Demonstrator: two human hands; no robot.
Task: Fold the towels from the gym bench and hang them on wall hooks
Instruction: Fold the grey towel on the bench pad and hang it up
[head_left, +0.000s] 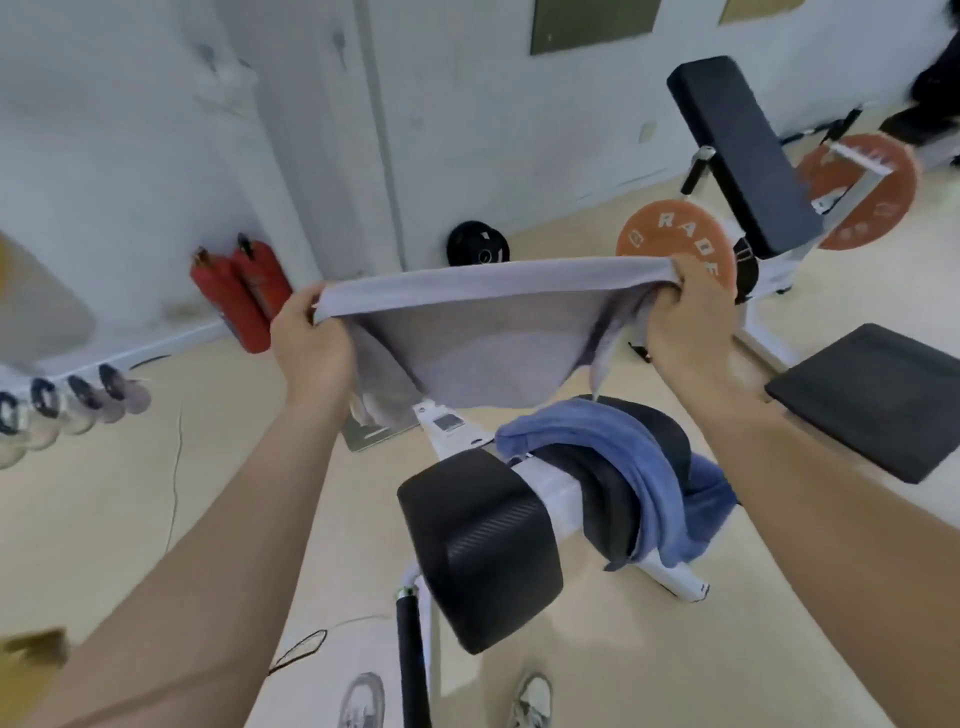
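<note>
A light grey towel (483, 332) hangs stretched between my two hands, sagging in the middle above the bench. My left hand (311, 338) grips its left top corner; my right hand (685, 317) grips its right top corner, with bunched cloth trailing below it. A blue towel (613, 447) lies draped over a black roller pad of the gym bench (483, 540), which has a white frame. Wall hooks (213, 57) show faintly on the white wall at the upper left.
Two red fire extinguishers (239, 291) stand at the wall. Orange weight plates (670, 239) sit on a second bench with a black backrest (743, 150). A black seat pad (872, 395) is at right. Shoes (78, 405) line the left wall. A cable (301, 649) lies on the floor.
</note>
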